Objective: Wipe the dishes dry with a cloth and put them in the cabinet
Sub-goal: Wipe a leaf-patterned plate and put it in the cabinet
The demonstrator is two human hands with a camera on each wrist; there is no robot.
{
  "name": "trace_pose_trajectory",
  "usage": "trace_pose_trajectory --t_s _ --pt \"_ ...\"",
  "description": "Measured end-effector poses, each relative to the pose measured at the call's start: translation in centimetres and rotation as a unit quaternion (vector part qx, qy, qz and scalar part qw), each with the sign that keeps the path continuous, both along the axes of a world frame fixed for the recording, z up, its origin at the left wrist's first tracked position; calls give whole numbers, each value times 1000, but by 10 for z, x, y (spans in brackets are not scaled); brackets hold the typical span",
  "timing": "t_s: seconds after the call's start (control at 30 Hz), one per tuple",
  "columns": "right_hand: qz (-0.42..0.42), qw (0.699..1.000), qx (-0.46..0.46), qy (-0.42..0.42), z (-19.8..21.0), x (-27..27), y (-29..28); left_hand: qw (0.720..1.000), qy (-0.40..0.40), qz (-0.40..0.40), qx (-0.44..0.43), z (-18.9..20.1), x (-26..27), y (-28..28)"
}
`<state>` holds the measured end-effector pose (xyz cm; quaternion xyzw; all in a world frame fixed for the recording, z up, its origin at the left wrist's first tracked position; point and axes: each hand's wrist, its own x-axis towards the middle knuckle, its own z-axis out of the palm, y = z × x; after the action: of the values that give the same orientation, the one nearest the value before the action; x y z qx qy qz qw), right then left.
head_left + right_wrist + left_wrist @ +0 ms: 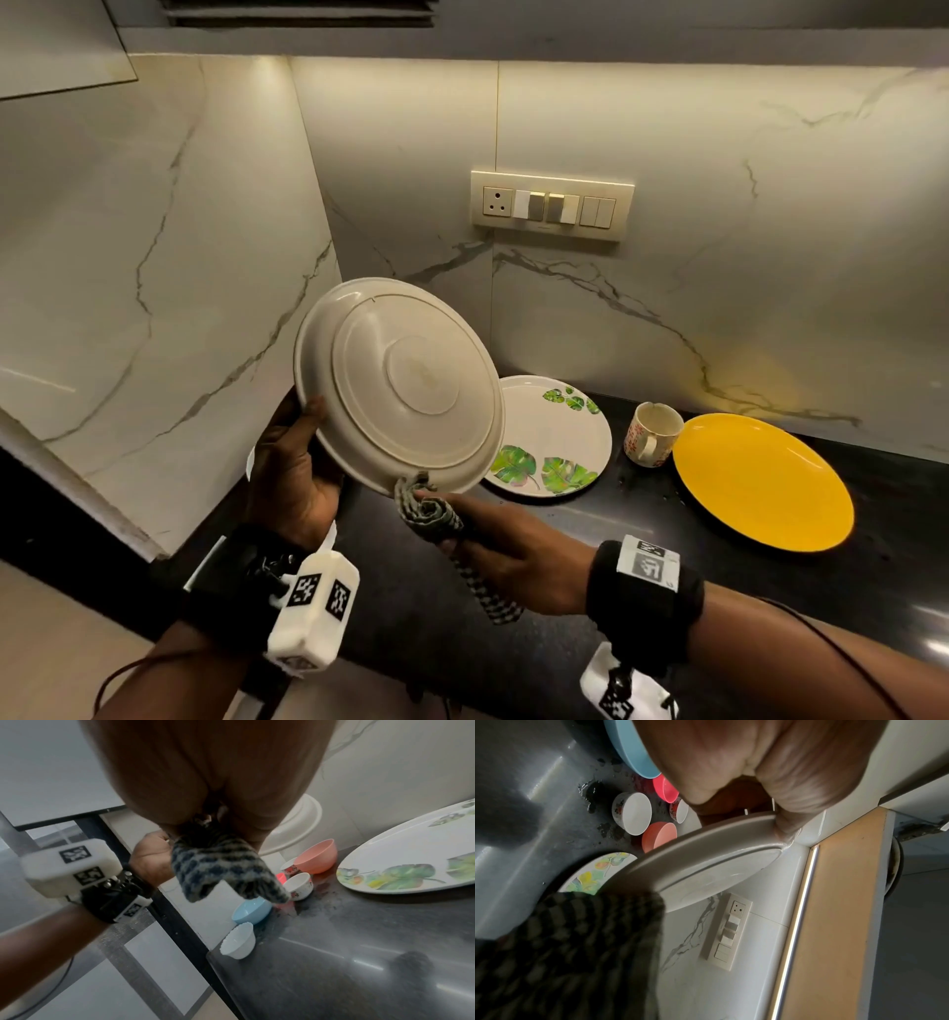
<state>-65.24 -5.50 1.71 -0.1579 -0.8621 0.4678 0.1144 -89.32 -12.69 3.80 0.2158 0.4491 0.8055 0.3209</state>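
Observation:
My left hand (292, 462) grips a cream plate (400, 380) by its left rim and holds it tilted in the air, underside toward me. My right hand (493, 534) holds a bunched dark checked cloth (436, 519) against the plate's lower edge. In the left wrist view the plate (706, 858) is seen edge on, with the cloth (577, 943) below it. The cloth (223, 870) hangs from my right hand in the right wrist view. On the black counter (590, 565) lie a leaf-print plate (554, 437), a cup (652, 431) and a yellow plate (760, 478).
Several small bowls stand on the wet counter to the left: a blue one (252, 910), a white scalloped one (239, 941), a peach one (316, 856) and a floral one (299, 885). A switch panel (552, 205) sits on the marble wall. A marble side wall rises at the left.

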Motion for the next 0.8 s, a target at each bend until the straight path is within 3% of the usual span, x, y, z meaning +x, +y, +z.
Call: trace_pose_trajectory --t_s 0.13,0.2,0.27,0.37,0.47,0.67,0.8 --pt "11 998 -68 -13 13 16 9 1000 3 -3 -2 2 -1 -7" --pt "11 997 -49 -50 16 32 21 1000 0 1 -3 6 -2 -11" --pt "14 992 53 -115 6 48 35 1000 -5 9 -3 10 -4 -16" --pt "9 954 198 -223 -33 69 51 1000 6 9 -14 10 -6 -24" --pt "-4 915 260 -309 -80 85 58 998 32 -4 -47 7 -8 -31" --pt "25 879 258 -400 -138 98 49 998 31 -25 -41 6 -3 -37" --pt "2 898 230 -375 -133 95 45 998 33 -33 -37 12 2 -39"
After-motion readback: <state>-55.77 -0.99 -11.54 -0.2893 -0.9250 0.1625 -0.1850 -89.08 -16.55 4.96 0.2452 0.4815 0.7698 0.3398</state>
